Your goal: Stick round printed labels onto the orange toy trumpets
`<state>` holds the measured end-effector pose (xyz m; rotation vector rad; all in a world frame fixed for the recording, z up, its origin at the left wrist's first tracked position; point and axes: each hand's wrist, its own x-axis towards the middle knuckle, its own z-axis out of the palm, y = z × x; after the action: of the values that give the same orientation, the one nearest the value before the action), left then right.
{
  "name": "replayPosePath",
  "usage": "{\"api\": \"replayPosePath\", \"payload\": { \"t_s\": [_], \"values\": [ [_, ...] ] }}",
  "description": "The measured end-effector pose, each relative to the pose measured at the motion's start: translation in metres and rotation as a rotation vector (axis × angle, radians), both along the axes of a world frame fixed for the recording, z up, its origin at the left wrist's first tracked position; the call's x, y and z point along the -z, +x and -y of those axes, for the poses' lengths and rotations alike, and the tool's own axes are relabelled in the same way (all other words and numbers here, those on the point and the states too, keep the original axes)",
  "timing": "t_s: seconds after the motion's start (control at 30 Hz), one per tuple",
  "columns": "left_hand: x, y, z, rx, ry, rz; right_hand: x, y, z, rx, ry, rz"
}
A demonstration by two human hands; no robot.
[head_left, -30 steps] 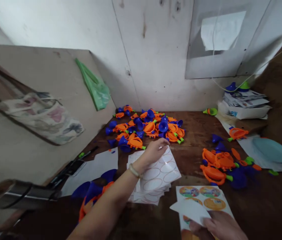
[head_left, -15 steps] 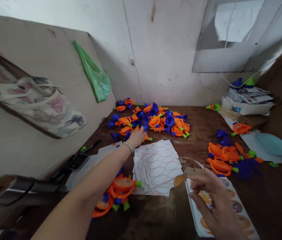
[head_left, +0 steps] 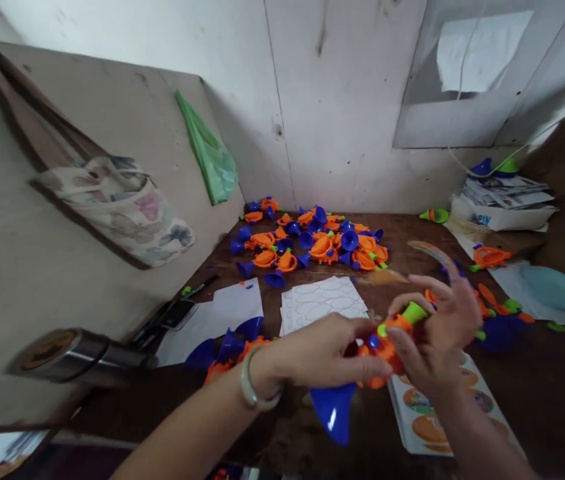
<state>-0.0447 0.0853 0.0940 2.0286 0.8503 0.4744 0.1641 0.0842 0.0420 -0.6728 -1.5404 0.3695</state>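
Note:
Both hands hold a toy trumpet (head_left: 381,353) with an orange body, green mouthpiece and blue bell, tilted with the bell low. My left hand (head_left: 319,350), a pale bangle at its wrist, is closed round the body. At the mouthpiece end, my right hand (head_left: 437,340) grips with thumb and fingers. A curved sticker (head_left: 435,252) clings to a raised finger of that hand, and a blurred orange sticker (head_left: 387,275) shows by another fingertip. Under the right wrist lies a stack of printed oval sticker sheets (head_left: 422,427).
A heap of similar trumpets (head_left: 322,247) lies against the back wall. Used sticker backing sheets (head_left: 322,300) lie mid-table. More trumpets (head_left: 229,357) are behind my left forearm. A steel flask (head_left: 82,357) stands at left; a pale blue dish (head_left: 559,288) sits at right.
My left hand has come back from the heap with a trumpet, bringing it to my right hand. My right hand has closed on it too. The view has shifted slightly.

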Motion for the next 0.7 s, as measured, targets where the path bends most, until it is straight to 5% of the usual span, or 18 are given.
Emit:
{"api": "replayPosePath", "payload": {
  "t_s": [0.07, 0.13, 0.23, 0.3, 0.43, 0.53, 0.7],
  "values": [
    [0.021, -0.002, 0.016, 0.042, -0.247, 0.321, -0.003, -0.003, 0.009, 0.02, -0.136, -0.211],
    [0.054, 0.003, 0.028, -0.069, -0.353, 0.596, 0.0, -0.007, 0.016, 0.072, -0.302, -0.339],
    [0.105, 0.03, 0.045, -0.205, -0.167, 0.878, 0.014, -0.013, 0.015, 0.125, -0.425, -0.319],
    [0.126, 0.051, 0.055, -0.4, -0.104, 0.971, 0.024, -0.016, 0.01, 0.123, -0.391, -0.194],
    [0.124, 0.071, 0.059, -0.822, -0.228, 1.105, 0.02, -0.004, 0.001, 0.292, -0.199, -0.035],
    [0.111, 0.068, 0.055, -0.834, -0.337, 1.175, 0.005, 0.007, 0.006, 0.306, -0.191, -0.137],
    [0.106, 0.068, 0.058, -0.695, -0.282, 1.18, -0.002, -0.007, 0.032, 0.034, -0.345, -0.184]
  ]
}}
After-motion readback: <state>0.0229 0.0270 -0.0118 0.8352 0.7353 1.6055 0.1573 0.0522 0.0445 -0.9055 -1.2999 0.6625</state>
